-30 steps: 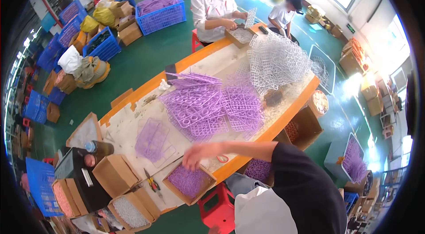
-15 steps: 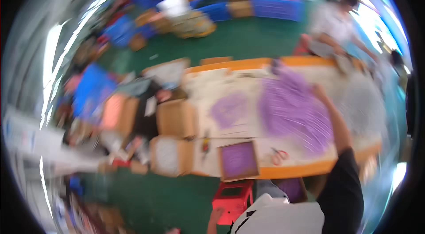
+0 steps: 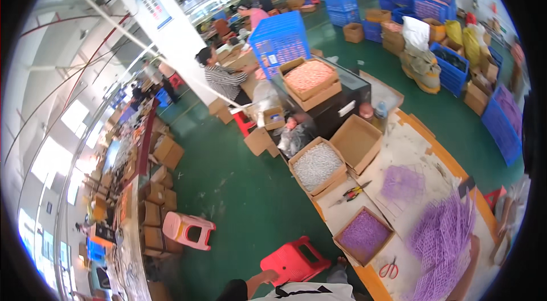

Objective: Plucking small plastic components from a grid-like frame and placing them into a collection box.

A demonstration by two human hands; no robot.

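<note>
My left hand (image 3: 262,279) is at the near left edge of a red plastic stool (image 3: 296,262), its fingers closed over the rim. Far to the right, my right hand (image 3: 473,242) reaches up along the side of a heap of purple lattice-like plastic pieces (image 3: 441,238) on the worktable; its fingers are too unclear to read. A flatter patch of purple lattice (image 3: 402,182) lies beyond the heap. Small purple parts fill a cardboard box (image 3: 341,240) at the table's near edge. Red-handled scissors (image 3: 389,268) rest between that box and the heap.
Yellow-and-black pliers (image 3: 354,191) lie by a carton of pale small parts (image 3: 293,164). Beside it sits an open carton (image 3: 373,158). A pink stool (image 3: 181,229) stands on the green floor. A person in stripes (image 3: 223,80) sits beyond, near a blue crate (image 3: 279,36).
My view has swung to the left, so the table now appears at the lower right and more of the room shows. My left hand remains at the red stool, my right by the purple heap.
</note>
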